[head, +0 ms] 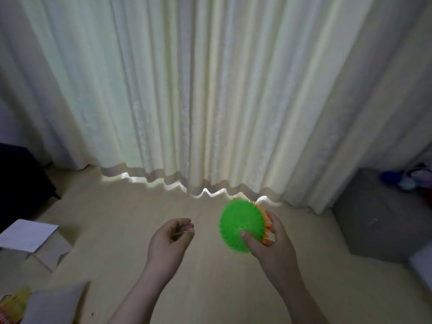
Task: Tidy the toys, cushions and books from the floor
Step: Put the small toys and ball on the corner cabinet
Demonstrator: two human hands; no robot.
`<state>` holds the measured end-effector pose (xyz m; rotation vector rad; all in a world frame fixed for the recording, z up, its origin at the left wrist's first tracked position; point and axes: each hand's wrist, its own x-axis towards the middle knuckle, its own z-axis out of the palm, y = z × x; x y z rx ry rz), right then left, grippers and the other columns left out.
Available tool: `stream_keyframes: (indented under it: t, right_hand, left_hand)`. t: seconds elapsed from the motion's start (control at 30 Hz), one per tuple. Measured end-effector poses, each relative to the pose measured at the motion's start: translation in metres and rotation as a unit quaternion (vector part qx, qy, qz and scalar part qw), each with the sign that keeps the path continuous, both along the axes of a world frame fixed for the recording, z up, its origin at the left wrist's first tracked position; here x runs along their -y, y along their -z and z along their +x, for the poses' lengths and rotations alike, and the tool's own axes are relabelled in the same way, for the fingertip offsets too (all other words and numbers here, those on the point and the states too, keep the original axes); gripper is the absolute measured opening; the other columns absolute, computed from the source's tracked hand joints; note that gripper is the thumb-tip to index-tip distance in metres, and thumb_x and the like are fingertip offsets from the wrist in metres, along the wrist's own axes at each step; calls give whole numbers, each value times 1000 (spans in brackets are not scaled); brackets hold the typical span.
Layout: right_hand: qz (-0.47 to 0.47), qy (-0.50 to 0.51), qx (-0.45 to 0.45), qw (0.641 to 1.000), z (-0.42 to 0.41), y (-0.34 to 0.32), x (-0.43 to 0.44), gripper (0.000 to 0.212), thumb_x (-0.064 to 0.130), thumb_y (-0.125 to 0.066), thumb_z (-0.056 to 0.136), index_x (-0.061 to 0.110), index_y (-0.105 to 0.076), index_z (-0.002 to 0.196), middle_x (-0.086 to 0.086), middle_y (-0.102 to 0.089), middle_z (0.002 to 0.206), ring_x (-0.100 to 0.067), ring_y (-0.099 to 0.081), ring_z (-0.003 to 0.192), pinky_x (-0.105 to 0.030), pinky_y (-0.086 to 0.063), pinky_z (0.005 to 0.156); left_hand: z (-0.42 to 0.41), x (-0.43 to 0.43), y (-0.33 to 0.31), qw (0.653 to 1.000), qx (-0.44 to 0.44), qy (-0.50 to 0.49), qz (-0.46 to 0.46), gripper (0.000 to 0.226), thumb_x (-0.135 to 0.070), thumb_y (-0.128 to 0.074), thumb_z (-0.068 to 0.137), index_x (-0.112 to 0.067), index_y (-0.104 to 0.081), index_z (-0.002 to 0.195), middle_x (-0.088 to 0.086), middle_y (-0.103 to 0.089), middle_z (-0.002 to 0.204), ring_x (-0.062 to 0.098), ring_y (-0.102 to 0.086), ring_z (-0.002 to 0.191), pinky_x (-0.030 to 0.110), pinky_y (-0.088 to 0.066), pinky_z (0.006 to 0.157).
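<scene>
the toy-gathering step is under way: the right hand (pixel 271 244) holds a green spiky ball (pixel 240 224) with orange bristles on its far side, thumb pressed into the near face and fingers curled round the back, so the ball is lifted clear of the floor (pixel 140 206). the left hand (pixel 170 237) hangs just beside it, palm up, fingers loosely curled, and seems to hold nothing. the likely next move is to carry the ball right to the grey storage bin (pixel 378 218), where blurred blue and purple toys (pixel 406 178) already show, and drop it in; the soft bristles should give under the grip, so a light hold looks enough. the floor is pale and smooth, edged by a long cream curtain (pixel 210 90) with daylight under its hem. a white cardboard box (pixel 30 235) with open flaps, a grey cushion-like shape (pixel 56 305) and a yellow item (pixel 14 302), too blurred to name, lie at the left.
</scene>
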<state>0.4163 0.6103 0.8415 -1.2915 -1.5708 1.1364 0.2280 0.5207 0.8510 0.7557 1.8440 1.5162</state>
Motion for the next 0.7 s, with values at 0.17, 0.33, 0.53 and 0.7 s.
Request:
stream_keyframes:
  t: [0.17, 0.33, 0.53, 0.7]
  right_hand:
    - [27, 111, -16, 993, 124, -17, -25, 78, 62, -74, 46, 45, -49, 117, 23, -61, 106, -13, -67, 95, -45, -57, 84]
    - [46, 204, -26, 978, 206, -21, -47, 80, 63, -73, 45, 42, -51, 119, 13, -64, 112, -17, -65, 101, -47, -54, 89]
    - [60, 277, -38, 958, 270, -18, -90, 61, 61, -75, 46, 71, -47, 99, 22, -63, 104, -16, -66, 97, -49, -56, 83]
    - [73, 300, -37, 950, 304, -21, -144, 54, 58, -75, 49, 64, -54, 98, 29, -64, 96, -2, -66, 85, -47, -58, 76]
  left_hand:
    - [108, -64, -10, 993, -22, 115, 10, 18, -2, -64, 86, -11, -67, 101, 2, -72, 95, -3, -64, 71, 15, -49, 70]
    - [187, -123, -19, 977, -35, 209, 23, 18, -3, -65, 86, -12, -68, 101, 0, -72, 93, -8, -62, 66, 10, -49, 65]
    - [249, -198, -17, 955, -54, 289, 35, 17, -1, -63, 87, -6, -67, 102, 0, -70, 89, -11, -60, 63, 6, -45, 63]
    - [282, -273, -10, 942, -52, 330, 34, 17, -3, -65, 85, -16, -68, 95, 0, -73, 95, -9, -62, 67, 9, -49, 67]
